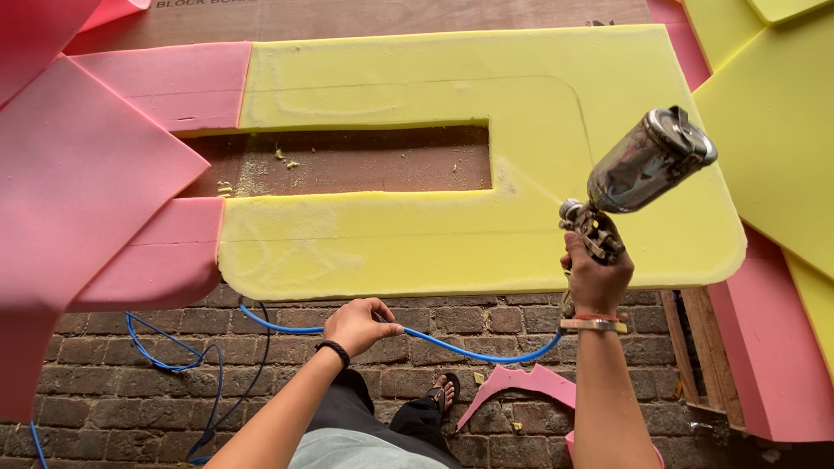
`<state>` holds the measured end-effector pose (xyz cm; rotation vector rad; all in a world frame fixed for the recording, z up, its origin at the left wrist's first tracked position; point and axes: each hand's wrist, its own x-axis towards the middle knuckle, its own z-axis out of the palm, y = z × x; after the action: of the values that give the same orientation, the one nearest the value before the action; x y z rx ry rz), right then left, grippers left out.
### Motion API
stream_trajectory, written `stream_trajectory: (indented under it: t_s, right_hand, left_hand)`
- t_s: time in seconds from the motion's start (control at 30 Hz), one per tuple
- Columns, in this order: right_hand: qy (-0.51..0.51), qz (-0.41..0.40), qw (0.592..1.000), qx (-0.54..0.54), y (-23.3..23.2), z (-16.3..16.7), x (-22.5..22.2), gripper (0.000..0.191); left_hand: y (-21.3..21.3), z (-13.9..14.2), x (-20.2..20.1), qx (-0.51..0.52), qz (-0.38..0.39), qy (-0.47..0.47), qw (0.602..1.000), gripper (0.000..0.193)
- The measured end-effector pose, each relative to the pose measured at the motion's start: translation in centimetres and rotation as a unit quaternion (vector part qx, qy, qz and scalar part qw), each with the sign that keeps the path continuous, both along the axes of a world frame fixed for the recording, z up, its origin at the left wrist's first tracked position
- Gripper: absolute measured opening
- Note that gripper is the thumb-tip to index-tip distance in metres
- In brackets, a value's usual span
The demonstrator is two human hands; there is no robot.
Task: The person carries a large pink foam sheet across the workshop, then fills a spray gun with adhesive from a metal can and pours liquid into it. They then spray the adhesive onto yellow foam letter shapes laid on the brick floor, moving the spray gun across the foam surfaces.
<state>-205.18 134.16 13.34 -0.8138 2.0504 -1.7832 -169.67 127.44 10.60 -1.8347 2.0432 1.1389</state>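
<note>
Your right hand (596, 280) is closed around the grip of a spray gun (627, 178), holding it up over the lower right part of the yellow foam sheet (452, 243). The gun's metal cup tilts up and to the right, and its nozzle end points left toward the foam. A blue air hose (469, 350) runs from below the gun's handle, sags in a curve beneath the foam's front edge, and passes through your left hand (358, 324), whose fingers are curled loosely around it. Beyond that hand the hose carries on to the left and loops over the brick floor (122, 382).

The yellow foam sheet has rounded corners and a long rectangular cut-out in its middle, through which a brown board (365, 161) shows, with yellow crumbs scattered on it. Pink foam pieces (113, 191) lie against the sheet's left side, and more yellow and pink foam lies off to the right. A pink foam scrap (526, 382) lies on the bricks near your sandalled foot (444, 391).
</note>
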Motion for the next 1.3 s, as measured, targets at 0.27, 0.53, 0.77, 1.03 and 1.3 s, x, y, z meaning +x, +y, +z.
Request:
stream_trajectory:
  t_s: [0.27, 0.53, 0.77, 1.03, 1.3]
  right_hand:
    - [0.019, 0.017, 1.000, -0.017, -4.1, -0.3, -0.5, 0.023]
    - [0.056, -0.001, 0.998, -0.012, -7.2, 0.1, 0.5, 0.024]
    - [0.015, 0.041, 0.998, -0.034, -14.8, 0.9, 3.7, 0.018]
    - [-0.042, 0.112, 0.992, -0.027, -23.0, 1.6, 12.4, 0.028]
    - [-0.062, 0.234, 0.970, 0.009, -31.6, 1.4, 23.0, 0.031]
  left_hand:
    - [-1.6, -0.8, 0.8, -0.010, 0.042, 0.027, 0.999, 0.040]
    - [-2.8, -1.2, 2.6, 0.006, 0.068, 0.065, 0.996, 0.040]
    - [-7.1, -1.6, 7.2, 0.024, 0.114, 0.107, 0.987, 0.031]
    - [-12.7, -2.3, 15.4, 0.055, 0.175, 0.158, 0.970, 0.033]
    - [-15.9, -3.5, 23.7, 0.070, 0.247, 0.143, 0.956, 0.034]
